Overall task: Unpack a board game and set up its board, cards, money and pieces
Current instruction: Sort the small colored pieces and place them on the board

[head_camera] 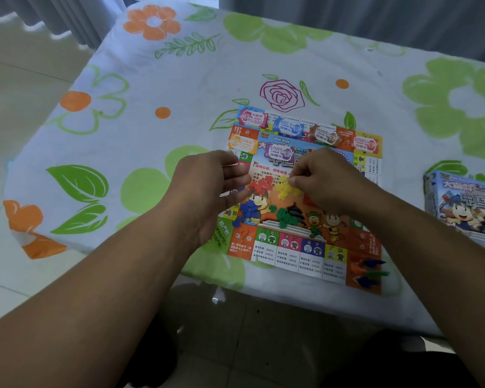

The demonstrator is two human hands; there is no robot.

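Right hand (325, 182) pinches one of the small yellow plastic pieces (287, 190); left hand (207, 186) fingers curl, contents unclear. Judged light, rigid: pinch edges.

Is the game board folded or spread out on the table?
Spread out: the board lies flat, its border squares showing, with money notes resting on it.

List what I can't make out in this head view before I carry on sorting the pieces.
All in the head view:
1. Whether the right hand pinches one of the yellow pieces: its curled fingers hide the tips.
2. The left-side squares of the board: covered by the left hand.
3. Game box: cut off by the right edge.
4. Pawns at the board's near right corner: blurred, count unclear.
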